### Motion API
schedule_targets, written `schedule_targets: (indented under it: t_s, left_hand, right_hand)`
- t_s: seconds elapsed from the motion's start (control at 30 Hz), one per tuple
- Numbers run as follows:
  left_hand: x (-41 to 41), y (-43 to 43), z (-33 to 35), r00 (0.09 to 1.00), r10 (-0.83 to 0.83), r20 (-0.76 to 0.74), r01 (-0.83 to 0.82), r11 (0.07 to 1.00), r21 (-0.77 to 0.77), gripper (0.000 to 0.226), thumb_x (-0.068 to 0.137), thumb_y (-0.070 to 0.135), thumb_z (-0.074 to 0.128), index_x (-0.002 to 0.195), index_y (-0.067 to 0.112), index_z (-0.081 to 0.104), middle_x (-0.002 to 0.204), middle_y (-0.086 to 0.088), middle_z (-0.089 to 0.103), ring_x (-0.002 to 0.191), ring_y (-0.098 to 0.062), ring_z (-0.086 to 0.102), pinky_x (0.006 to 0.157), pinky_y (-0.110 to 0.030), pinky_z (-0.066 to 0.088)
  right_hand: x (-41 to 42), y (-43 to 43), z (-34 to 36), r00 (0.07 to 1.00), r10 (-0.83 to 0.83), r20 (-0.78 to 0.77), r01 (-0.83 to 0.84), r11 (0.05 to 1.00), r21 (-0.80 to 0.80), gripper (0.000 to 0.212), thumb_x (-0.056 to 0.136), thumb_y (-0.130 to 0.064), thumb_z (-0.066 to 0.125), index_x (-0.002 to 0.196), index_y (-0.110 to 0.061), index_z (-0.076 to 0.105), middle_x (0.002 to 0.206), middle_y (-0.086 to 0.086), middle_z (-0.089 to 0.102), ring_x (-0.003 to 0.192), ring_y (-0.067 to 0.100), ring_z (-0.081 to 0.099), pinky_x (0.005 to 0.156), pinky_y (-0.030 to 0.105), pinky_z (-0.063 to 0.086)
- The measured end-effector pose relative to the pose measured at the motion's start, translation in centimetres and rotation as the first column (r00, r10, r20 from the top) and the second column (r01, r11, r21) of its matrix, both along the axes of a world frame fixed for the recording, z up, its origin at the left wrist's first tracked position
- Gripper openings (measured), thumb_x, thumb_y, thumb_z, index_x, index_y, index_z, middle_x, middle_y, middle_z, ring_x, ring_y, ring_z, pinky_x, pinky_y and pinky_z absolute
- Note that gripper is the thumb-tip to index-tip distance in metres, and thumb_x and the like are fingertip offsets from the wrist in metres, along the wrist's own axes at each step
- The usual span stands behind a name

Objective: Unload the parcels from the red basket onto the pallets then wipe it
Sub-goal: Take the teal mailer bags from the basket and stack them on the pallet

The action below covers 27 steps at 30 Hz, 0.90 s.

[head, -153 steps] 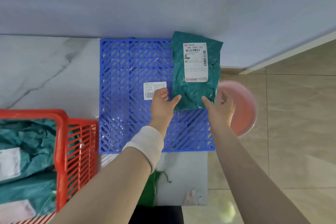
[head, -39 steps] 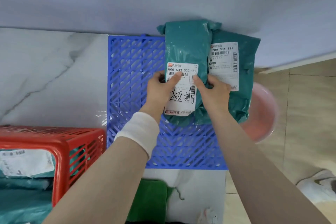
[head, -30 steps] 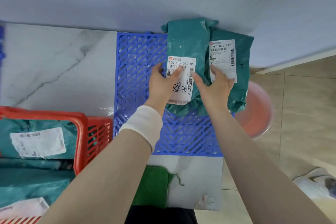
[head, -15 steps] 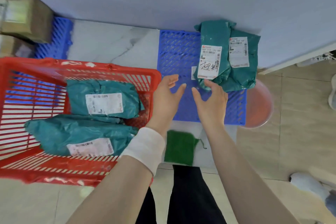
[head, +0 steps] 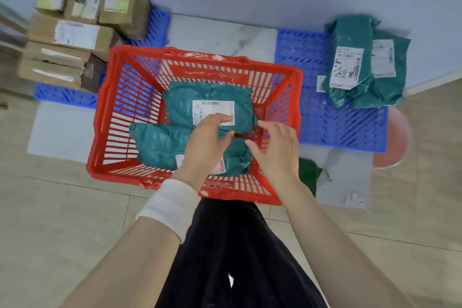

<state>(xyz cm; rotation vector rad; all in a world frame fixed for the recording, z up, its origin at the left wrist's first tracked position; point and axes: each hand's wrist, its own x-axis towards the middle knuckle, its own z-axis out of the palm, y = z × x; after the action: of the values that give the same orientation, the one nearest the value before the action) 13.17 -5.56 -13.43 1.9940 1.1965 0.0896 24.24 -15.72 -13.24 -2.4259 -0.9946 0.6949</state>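
Note:
The red basket (head: 117, 117) stands on the floor in front of me with two teal parcels inside, a far parcel (head: 182, 102) and a near parcel (head: 157, 145). My left hand (head: 205, 145) hovers over both parcels, fingers apart, holding nothing. Beside it my right hand (head: 277, 150) is over the basket's right side, fingers spread and empty. To the right, two more teal parcels (head: 350, 57) lie on the blue pallet (head: 302, 62) by the wall.
Several cardboard boxes (head: 75, 35) are stacked on another blue pallet (head: 62, 96) at the left. A pink basin (head: 395, 142) sits right of the near pallet. A green cloth (head: 307, 177) lies on the floor by the basket's right corner.
Both hands let go of the second teal parcel on the pallet and swung left over the red basket. My view turned left, bringing the whole basket and the boxes into sight.

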Motion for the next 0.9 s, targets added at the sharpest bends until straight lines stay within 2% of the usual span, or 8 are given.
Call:
schedule_targets:
  t_s: [0.17,0.3,0.4,0.57,0.73,0.9]
  left_hand:
    - [-4.3,1.4,-0.1,0.996,-0.044,-0.077,0.044,0.999,0.006,0.029,0.085,0.017,0.061,0.114,0.017,0.059,0.119,-0.002,0.061,0.113,-0.018,0.054,0.095,-0.031,0.041]
    - [-7.4,4.0,-0.5,0.976,-0.177,-0.128,0.185,0.981,0.052,0.033,0.085,0.019,0.061,0.118,0.016,0.057,0.123,-0.004,0.06,0.117,-0.022,0.051,0.1,-0.039,0.04]
    - [-9.3,6.3,-1.0,0.944,-0.268,-0.193,0.284,0.957,0.061,0.035,0.085,0.021,0.06,0.12,0.017,0.055,0.125,-0.004,0.058,0.119,-0.022,0.049,0.102,-0.039,0.037]
    - [-11.2,8.7,-2.7,0.907,-0.326,-0.266,0.352,0.934,0.055,0.04,0.083,0.027,0.064,0.121,0.017,0.054,0.124,-0.005,0.057,0.117,-0.023,0.049,0.101,-0.039,0.036]
    - [-11.0,9.8,-6.0,0.855,-0.399,-0.333,0.422,0.906,-0.001,0.058,0.078,0.037,0.069,0.129,0.019,0.047,0.13,-0.004,0.051,0.123,-0.024,0.042,0.103,-0.037,0.029]
    - [-10.8,10.6,-9.0,0.82,-0.443,-0.363,0.464,0.885,-0.033,0.063,0.075,0.037,0.071,0.129,0.019,0.046,0.13,-0.006,0.051,0.123,-0.025,0.042,0.103,-0.038,0.028]
  right_hand:
    - [-3.6,1.6,-0.5,0.994,0.103,0.034,-0.1,0.993,-0.069,0.048,0.082,-0.037,0.065,0.124,-0.018,0.053,0.124,0.002,0.054,0.121,0.024,0.039,0.103,0.032,0.027]
    - [-6.1,3.5,-0.8,0.978,0.184,0.1,-0.169,0.974,-0.149,0.051,0.081,-0.038,0.066,0.126,-0.018,0.052,0.126,0.002,0.052,0.123,0.024,0.037,0.102,0.034,0.027]
    - [-7.9,5.0,-1.3,0.973,0.201,0.113,-0.179,0.968,-0.176,0.052,0.08,-0.038,0.066,0.126,-0.018,0.052,0.127,0.002,0.052,0.124,0.024,0.037,0.103,0.035,0.028]
    - [-9.6,7.1,-3.3,0.963,0.259,0.08,-0.23,0.936,-0.266,0.06,0.08,-0.044,0.065,0.132,-0.021,0.046,0.131,0.001,0.048,0.126,0.023,0.035,0.104,0.034,0.026]
    - [-9.2,8.4,-6.5,0.965,0.261,0.028,-0.237,0.912,-0.336,0.072,0.073,-0.048,0.07,0.134,-0.02,0.044,0.134,0.003,0.048,0.127,0.024,0.035,0.104,0.036,0.027]
    - [-8.9,9.3,-10.0,0.944,0.326,-0.041,-0.309,0.838,-0.45,0.079,0.069,-0.051,0.072,0.135,-0.019,0.043,0.132,0.006,0.049,0.125,0.028,0.037,0.105,0.039,0.029]
